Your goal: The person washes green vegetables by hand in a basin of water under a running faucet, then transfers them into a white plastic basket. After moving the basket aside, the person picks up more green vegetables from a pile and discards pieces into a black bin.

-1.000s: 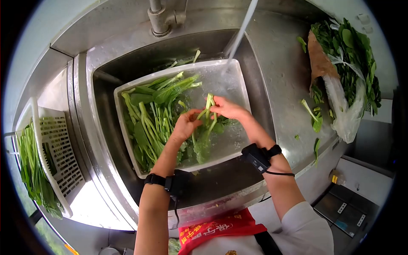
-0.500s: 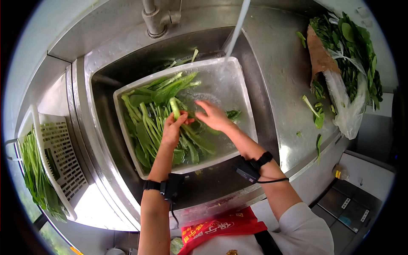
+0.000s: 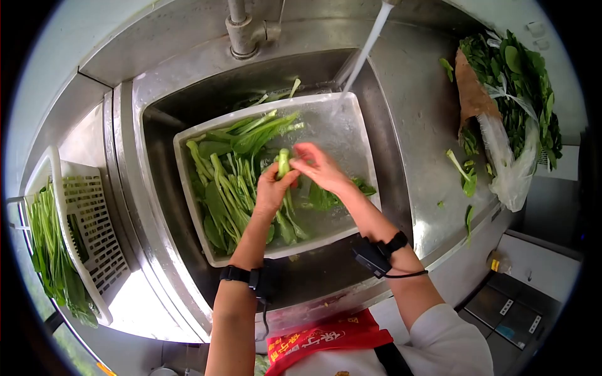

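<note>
In the head view, my left hand (image 3: 271, 190) is closed around a leafy green stalk (image 3: 284, 161), its pale cut end pointing up. My right hand (image 3: 321, 169) meets the stalk from the right, with thumb and fingertips pinching at its side; the exact contact is partly blurred. Both hands are above a white plastic tub (image 3: 370, 160) of water set in the sink. Wet leafy greens (image 3: 219, 188) crowd the left half of the tub. More leaves (image 3: 323, 197) float beneath my right hand.
Water runs from a tap (image 3: 367, 53) into the tub's far right corner. A white slotted basket (image 3: 103, 219) of greens stands left of the steel sink (image 3: 313, 276). On the right counter lie an opened bag of greens (image 3: 511, 106) and loose leaf scraps (image 3: 467, 178).
My right hand has closed in from spread fingers to the stalk. My left hand and the stalk have shifted right in view. The leaves under my right hand have drifted right.
</note>
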Demonstrator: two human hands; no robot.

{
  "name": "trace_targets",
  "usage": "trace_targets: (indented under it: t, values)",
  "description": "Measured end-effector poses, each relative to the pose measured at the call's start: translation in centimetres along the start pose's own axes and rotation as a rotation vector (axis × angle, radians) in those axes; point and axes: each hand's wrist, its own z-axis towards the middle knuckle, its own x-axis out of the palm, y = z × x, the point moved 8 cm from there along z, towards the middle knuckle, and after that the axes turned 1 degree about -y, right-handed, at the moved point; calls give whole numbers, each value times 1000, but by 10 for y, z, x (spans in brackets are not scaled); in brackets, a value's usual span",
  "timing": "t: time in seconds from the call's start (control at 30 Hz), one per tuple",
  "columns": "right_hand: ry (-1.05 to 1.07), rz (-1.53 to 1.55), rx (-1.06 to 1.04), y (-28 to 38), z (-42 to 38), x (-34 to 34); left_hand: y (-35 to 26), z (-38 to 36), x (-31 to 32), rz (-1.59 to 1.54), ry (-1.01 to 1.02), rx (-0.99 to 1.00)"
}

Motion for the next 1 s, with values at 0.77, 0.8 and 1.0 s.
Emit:
trace_targets:
  t: [0.77, 0.8, 1.0]
  values:
    - [-115, 32, -123, 15, -23, -17, -4, -16, 12, -4, 159, 30]
    - [-47, 187, -73, 8, -22, -7, -6, -17, 16, 81, 137, 68]
    - [-10, 676, 225, -7, -26, 21, -6, -26, 36, -79, 181, -10]
